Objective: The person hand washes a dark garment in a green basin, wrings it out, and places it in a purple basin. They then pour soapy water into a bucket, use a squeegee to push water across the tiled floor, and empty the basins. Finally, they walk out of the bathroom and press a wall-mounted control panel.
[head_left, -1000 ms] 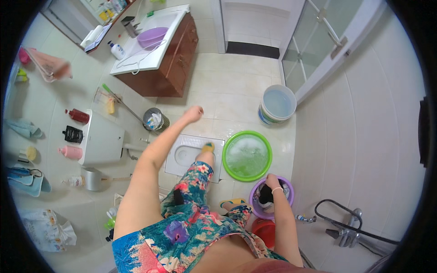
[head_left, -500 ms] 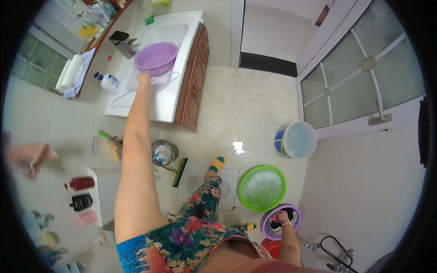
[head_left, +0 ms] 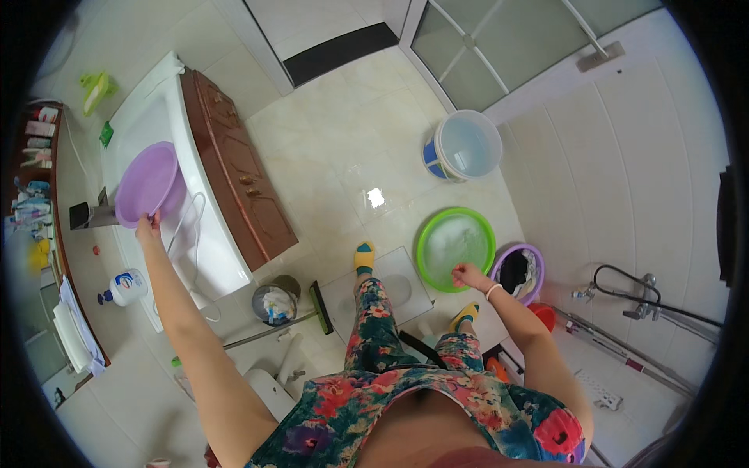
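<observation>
My left hand [head_left: 148, 225] reaches out to the left and grips the near rim of a purple basin [head_left: 152, 179] on the white sink counter. The basin looks tilted, and what is in it, if anything, I cannot make out. Low on the right, my right hand [head_left: 470, 275] hovers by the rim of a green basin [head_left: 460, 238] of foamy water on the floor. Its fingers are curled, with nothing seen in them. Beside it stands a smaller purple basin [head_left: 533, 273] of dark and pale clothes. A white hanger [head_left: 197, 226] lies on the counter near my left hand.
Farther off stands a white bucket [head_left: 468, 144] of water near the glass door. A squeegee [head_left: 320, 306] and a bin [head_left: 275, 300] are by the cabinet [head_left: 234, 175]. My feet are on and beside the squat toilet [head_left: 382, 292]. A pump bottle [head_left: 125, 287] stands on the counter.
The view has turned to the right. My right hand has come out of the clothes basin and moved to the green basin's rim. My left hand stays at the purple basin on the counter.
</observation>
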### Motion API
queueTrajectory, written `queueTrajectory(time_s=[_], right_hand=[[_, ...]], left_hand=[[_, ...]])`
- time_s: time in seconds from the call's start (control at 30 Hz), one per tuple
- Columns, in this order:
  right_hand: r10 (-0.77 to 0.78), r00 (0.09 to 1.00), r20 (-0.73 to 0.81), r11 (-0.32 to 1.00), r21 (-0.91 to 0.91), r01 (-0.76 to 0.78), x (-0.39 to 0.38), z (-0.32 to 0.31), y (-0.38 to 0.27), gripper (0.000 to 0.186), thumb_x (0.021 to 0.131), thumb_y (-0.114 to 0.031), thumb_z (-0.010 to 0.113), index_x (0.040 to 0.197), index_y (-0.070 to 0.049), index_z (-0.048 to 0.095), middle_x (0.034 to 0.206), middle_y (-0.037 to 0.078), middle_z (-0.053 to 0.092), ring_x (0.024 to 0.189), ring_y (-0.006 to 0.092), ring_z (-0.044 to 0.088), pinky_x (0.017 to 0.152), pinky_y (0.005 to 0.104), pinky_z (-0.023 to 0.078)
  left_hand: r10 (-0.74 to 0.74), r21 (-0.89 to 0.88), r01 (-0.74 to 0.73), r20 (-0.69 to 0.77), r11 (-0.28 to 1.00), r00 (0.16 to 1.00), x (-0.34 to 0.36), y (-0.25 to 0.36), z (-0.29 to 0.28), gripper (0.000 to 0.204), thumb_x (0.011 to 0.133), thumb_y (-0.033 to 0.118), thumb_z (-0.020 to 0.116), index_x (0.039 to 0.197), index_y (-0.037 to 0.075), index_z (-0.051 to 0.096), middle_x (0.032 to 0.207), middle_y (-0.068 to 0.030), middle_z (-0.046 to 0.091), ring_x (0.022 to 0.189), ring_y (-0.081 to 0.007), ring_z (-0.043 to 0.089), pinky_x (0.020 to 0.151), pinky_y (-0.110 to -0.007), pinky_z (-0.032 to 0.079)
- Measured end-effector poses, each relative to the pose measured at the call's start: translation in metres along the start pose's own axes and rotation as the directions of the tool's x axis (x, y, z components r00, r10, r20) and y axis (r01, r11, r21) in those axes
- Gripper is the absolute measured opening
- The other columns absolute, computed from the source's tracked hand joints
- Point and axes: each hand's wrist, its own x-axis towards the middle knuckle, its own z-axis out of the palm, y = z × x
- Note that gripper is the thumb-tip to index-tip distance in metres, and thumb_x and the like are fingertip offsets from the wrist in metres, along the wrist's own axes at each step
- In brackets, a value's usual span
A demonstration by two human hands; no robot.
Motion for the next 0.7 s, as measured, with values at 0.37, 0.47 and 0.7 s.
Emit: queueTrajectory(time_s=[0.37, 0.47, 0.7], right_hand=[[-0.21, 0.978, 0.019, 0.976, 0.064, 0.208, -0.013, -0.01, 0.0, 0.014, 0.081, -0.012, 0.052, 0.083, 0.001, 0.054, 0.071, 0.007, 0.058, 0.056, 0.0129, 0.057, 0.05, 0.0237, 0.047], [-0.327, 0.935, 0.138, 0.945, 0.047, 0.323, -0.038, -0.007, -0.039, 0.018, 0.081, -0.017, 0.053, 0.086, 0.0, 0.054, 0.075, 0.006, 0.058, 0.062, 0.0128, 0.057, 0.056, 0.0237, 0.047], [-0.551, 0.729, 0.407, 0.765, 0.595, 0.246, -0.1, -0.031, -0.085, 0.048, 0.086, -0.023, 0.047, 0.127, -0.006, 0.028, 0.113, 0.013, 0.049, 0.088, 0.0191, 0.056, 0.073, 0.0309, 0.049]], left_hand=[[0.118, 0.07, -0.157, 0.384, 0.985, 0.916, -0.231, 0.065, -0.005, 0.022, 0.082, 0.0, 0.046, 0.101, -0.01, 0.045, 0.092, -0.0137, 0.053, 0.081, -0.0209, 0.057, 0.073, -0.028, 0.051], [0.081, 0.127, -0.15, 0.438, 0.98, 0.895, -0.321, 0.047, 0.005, 0.025, 0.082, 0.003, 0.048, 0.105, -0.006, 0.046, 0.099, -0.0116, 0.053, 0.086, -0.019, 0.056, 0.076, -0.027, 0.05], [-0.257, 0.376, 0.028, 0.574, 0.926, 0.777, -0.55, -0.115, 0.047, 0.032, 0.083, 0.008, 0.051, 0.112, -0.001, 0.044, 0.107, -0.0124, 0.053, 0.095, -0.0198, 0.054, 0.081, -0.031, 0.049]])
